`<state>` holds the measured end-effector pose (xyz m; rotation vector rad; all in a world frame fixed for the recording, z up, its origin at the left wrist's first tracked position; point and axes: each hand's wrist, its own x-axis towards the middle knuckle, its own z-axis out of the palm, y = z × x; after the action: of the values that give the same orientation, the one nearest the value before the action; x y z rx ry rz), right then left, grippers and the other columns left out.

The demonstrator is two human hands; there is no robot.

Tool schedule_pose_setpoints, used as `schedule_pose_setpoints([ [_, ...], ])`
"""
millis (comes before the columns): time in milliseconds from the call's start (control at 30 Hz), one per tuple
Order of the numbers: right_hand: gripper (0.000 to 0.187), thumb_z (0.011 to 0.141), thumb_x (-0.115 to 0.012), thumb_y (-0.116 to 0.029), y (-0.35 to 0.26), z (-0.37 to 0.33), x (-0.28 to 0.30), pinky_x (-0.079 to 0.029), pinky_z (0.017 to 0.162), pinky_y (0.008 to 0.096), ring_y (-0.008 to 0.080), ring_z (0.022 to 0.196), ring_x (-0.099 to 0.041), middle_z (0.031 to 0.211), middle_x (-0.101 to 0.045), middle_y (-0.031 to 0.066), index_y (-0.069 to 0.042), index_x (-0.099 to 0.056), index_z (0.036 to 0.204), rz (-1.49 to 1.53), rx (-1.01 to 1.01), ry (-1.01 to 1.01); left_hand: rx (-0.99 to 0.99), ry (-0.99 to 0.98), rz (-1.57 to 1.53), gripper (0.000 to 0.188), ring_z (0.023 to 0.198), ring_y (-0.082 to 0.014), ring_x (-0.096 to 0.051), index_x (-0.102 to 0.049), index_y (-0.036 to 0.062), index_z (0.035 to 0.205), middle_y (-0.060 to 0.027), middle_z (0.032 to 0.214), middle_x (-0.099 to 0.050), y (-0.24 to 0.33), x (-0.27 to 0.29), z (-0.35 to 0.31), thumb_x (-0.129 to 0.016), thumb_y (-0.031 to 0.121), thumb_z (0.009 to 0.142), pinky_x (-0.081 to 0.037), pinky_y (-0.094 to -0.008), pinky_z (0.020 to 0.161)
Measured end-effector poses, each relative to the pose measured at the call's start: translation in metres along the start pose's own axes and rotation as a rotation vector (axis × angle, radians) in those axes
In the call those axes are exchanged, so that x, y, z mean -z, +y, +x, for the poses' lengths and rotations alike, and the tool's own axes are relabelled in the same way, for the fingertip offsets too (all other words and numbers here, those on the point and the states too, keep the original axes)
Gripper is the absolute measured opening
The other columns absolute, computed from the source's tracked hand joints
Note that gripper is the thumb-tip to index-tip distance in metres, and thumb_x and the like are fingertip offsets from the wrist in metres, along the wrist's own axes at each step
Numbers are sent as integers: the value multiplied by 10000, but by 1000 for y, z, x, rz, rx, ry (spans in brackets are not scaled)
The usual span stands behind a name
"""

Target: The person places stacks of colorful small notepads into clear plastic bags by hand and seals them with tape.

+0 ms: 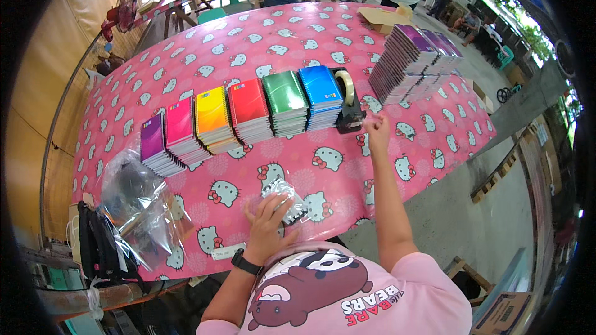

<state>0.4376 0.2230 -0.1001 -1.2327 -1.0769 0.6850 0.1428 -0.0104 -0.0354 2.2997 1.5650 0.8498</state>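
My left hand (271, 224) lies with its fingers spread on a notebook in clear plastic wrap (295, 209), close to the table's near edge. The wrap is shiny, and the hand hides part of the notebook. Further right, my right hand (377, 129) is stretched out to the front end of a black tape dispenser (351, 119) that carries a roll of tape (345, 87). Thumb and fingers are pinched together there, on what looks like the end of a clear strip of tape.
Spiral notebook stacks run leftward from the dispenser: blue (321, 90), green (284, 96), red (248, 102), yellow (213, 111), pink (180, 121), purple (151, 138). Wrapped stacks (403, 65) stand at right. Clear plastic bags (139, 198) lie left. Other people are beyond the pink patterned table (279, 31).
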Motion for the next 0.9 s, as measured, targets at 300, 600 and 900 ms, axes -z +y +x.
schedule_pose_setpoints([
  [300,314,760,-647,-38,-78,-49,-56,-412,525,255,92,628,-543,717,-578,25,-49,-470,1018,323,-611,-893,36,-49,-20,657,1288,-269,-255,-495,223,1242,-25,1349,-377,-1,0,-3,-694,346,627,-61,-619,993],
  [600,433,662,-775,-155,-144,-87,-97,-424,529,287,136,652,-562,696,-575,64,-43,-440,914,-439,162,-1561,-22,-52,30,671,1327,-399,-116,-518,267,1225,-109,1425,-264,-2,6,5,-724,367,594,-30,-679,968],
  [900,432,651,-771,-151,-121,-87,-93,-433,530,295,145,618,-556,695,-574,72,-27,-445,904,-268,203,-1478,-184,-121,165,606,1284,-401,-206,-560,222,1137,-113,1357,-340,-1,13,35,-713,394,576,-59,-697,960],
])
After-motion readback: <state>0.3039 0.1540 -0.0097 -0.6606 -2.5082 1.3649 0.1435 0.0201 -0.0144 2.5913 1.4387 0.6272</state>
